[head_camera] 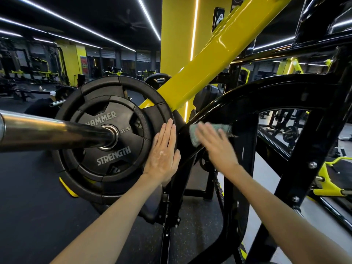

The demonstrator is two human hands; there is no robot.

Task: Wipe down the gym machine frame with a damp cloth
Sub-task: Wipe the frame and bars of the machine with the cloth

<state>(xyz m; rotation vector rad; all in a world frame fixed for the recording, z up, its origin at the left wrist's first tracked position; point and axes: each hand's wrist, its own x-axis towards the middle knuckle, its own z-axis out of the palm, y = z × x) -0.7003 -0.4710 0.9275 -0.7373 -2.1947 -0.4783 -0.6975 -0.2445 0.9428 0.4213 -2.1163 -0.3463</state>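
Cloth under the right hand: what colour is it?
Pale greenish-grey, a bit motion-blurred; the head view shows the cloth against the black frame.

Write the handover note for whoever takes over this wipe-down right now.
Left hand: flat, fingers straight, braced on the weight plate.
Right hand: blurred, fingers spread, pressing the cloth on the curved black frame bar.
Done: cannot tell which parts are already wiped.
Left: probably the rest of that bar, the black upright and the yellow arm.
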